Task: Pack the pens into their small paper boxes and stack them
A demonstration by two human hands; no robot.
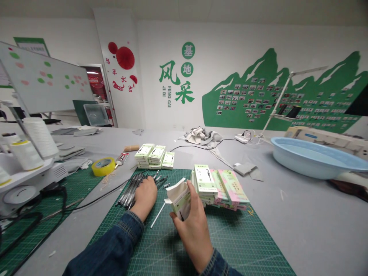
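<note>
My right hand (193,222) grips a small pale green and white paper box (180,201) between thumb and fingers; its top flaps stand open. My left hand (146,196) rests on a heap of black and clear pens (130,191), its fingers curled down among them, fingertips partly hidden. A thin white stick (158,215) lies on the green cutting mat (230,241) between my hands. Just beyond the right hand are stacked green and white boxes (204,179), with pink and green boxes (232,187) beside them.
More stacked green and white boxes (144,154) sit behind the pens. A yellow tape roll (103,166) lies at left, near thread cones (27,153) on a machine. A black cable (94,202) crosses the table. At right stands a light blue basin (310,163); cloth scraps (201,135) lie behind.
</note>
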